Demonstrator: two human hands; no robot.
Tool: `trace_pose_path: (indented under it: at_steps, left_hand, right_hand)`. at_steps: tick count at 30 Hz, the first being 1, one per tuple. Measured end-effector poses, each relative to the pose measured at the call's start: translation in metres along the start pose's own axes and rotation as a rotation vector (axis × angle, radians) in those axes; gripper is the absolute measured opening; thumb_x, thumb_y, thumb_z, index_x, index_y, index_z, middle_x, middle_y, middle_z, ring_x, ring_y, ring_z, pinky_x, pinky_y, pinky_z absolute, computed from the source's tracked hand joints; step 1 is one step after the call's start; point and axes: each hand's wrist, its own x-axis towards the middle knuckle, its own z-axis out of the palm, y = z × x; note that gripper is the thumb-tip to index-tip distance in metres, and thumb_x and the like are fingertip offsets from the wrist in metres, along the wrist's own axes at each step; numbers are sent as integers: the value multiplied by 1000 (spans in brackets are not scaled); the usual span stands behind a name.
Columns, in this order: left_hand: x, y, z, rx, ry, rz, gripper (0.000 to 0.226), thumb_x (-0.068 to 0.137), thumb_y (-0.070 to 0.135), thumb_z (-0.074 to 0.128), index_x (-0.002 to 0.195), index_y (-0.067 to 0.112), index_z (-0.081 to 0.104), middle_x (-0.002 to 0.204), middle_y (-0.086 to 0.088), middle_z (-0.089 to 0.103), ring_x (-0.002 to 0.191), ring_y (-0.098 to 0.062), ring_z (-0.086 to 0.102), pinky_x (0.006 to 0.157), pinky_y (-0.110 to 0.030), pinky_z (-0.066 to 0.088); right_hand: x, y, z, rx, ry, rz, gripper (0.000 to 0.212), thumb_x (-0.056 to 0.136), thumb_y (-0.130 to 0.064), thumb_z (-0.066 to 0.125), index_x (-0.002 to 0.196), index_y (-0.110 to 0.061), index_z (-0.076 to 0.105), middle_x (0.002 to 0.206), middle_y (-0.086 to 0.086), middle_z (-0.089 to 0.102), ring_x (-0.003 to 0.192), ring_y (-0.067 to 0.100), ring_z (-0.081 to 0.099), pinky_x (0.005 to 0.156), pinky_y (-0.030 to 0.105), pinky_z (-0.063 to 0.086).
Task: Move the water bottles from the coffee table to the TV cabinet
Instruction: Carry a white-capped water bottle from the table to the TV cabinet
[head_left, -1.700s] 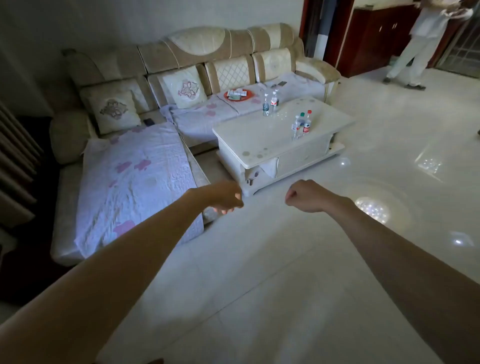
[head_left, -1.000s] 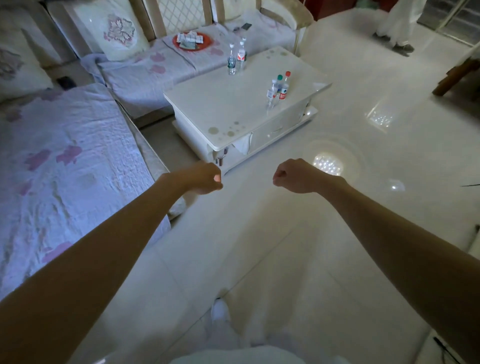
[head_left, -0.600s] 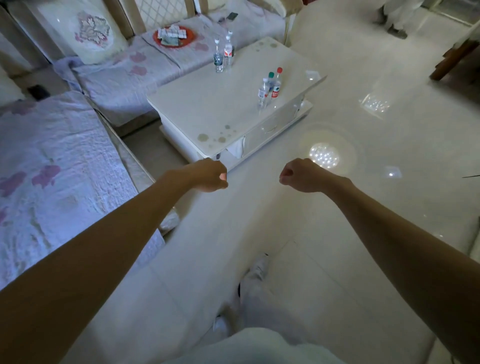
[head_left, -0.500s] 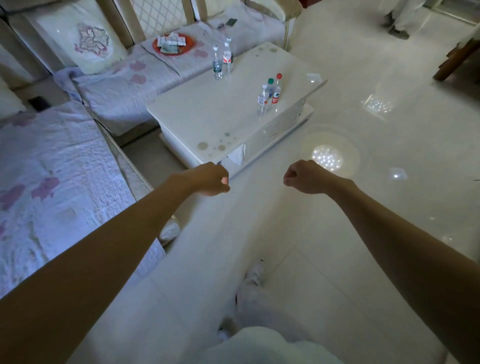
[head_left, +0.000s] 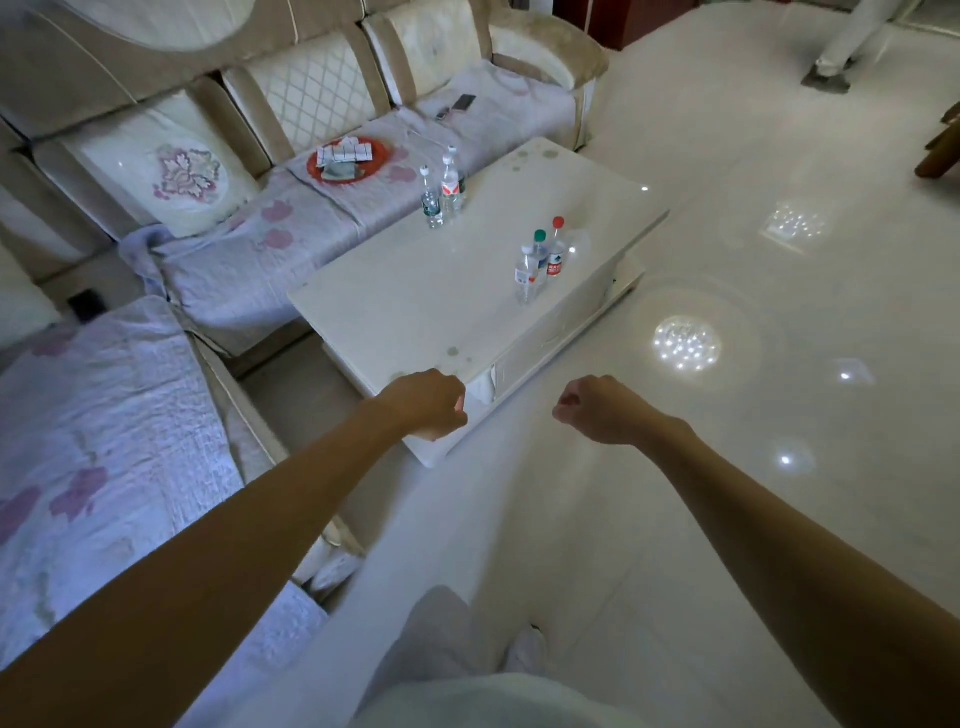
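Observation:
Several clear water bottles stand on the white coffee table. A pair is at its far edge by the sofa: one with a green label and one with a red label. Three more cluster near the right edge: a white-capped bottle, a green-capped one and a red-capped one. My left hand is a fist holding nothing over the table's near corner. My right hand is also a fist, empty, over the floor just right of that corner. The TV cabinet is out of view.
An L-shaped beige sofa with a quilted cover wraps the table's left and far sides; a red tray lies on its seat. Glossy tiled floor stretches to the right. Another person's leg stands at top right.
I have walked closer to the coffee table, which now looms larger. Both arms stay stretched forward with fists closed; my left fist now overlaps the table's near corner.

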Motion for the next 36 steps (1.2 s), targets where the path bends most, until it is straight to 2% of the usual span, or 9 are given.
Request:
trace_pose_path:
  at_steps: [2,5,9,14,20,23,26,31,36]
  left_hand:
    - [24,-5,-14,9,-5,-15,25,92,29,47,106,16,63,107,-6,69,91,-23,61,70,-29,43]
    - [67,-5,-34,-8,20,17,26,94,29,46,111,15,61,114,-7,63,99,-26,59,74,-29,40]
    - [133,-5,-56,-54,-1,67,28,94,30,49,111,14,62,115,-9,64,103,-29,61,81,-34,47]
    - [218,-24,-85,-81,-67,104,29,93,27,48,107,7,65,112,-12,67,96,-26,62,77,-34,46]
    - [305,-57,-137,5,-109,120,32,96,31,44,116,11,61,117,-9,63,104,-28,62,83,-34,48]
    - [337,-59,-151,-8,-104,121,33,97,30,44,117,10,61,118,-10,63,106,-28,61,88,-36,50]
    - [361,-53,-149,-41,-161,132,32,96,30,45,113,9,63,112,-11,65,102,-28,62,85,-37,50]
    - [400,-56,-139,-110,-275,81,32,96,28,46,110,6,64,108,-14,68,97,-30,65,82,-37,51]
    - [436,-64,-137,-239,-313,-69,26,95,28,47,110,14,62,116,-8,63,100,-25,60,81,-32,48]
  right_hand:
    - [19,11,-11,10,-8,20,33,92,-31,55,100,-2,68,98,15,71,89,29,65,86,45,53]
    - [50,22,-23,-2,-16,52,31,92,-29,56,99,-1,68,98,16,71,90,29,65,87,45,53]
    - [101,26,-42,-11,-51,76,28,92,-28,56,101,-4,69,100,13,71,93,27,64,88,43,53]
    - [178,33,-80,-12,-58,134,27,93,-28,55,104,-6,68,102,12,70,93,26,64,88,43,53]
    - [260,36,-122,14,-37,194,26,95,-27,55,107,-7,66,104,11,69,93,25,64,89,42,53]
    - [288,40,-129,-1,-37,206,31,95,-29,54,118,-9,61,114,11,66,100,26,62,91,41,52]
    - [312,49,-130,9,-43,235,38,94,-30,54,128,-12,54,120,10,63,106,26,61,93,41,50]
    - [355,70,-138,19,-75,227,43,93,-27,56,133,-12,49,126,9,60,110,26,59,95,40,49]
    - [410,104,-146,-6,-124,166,46,93,-27,58,134,-11,47,132,9,54,113,25,57,96,37,48]
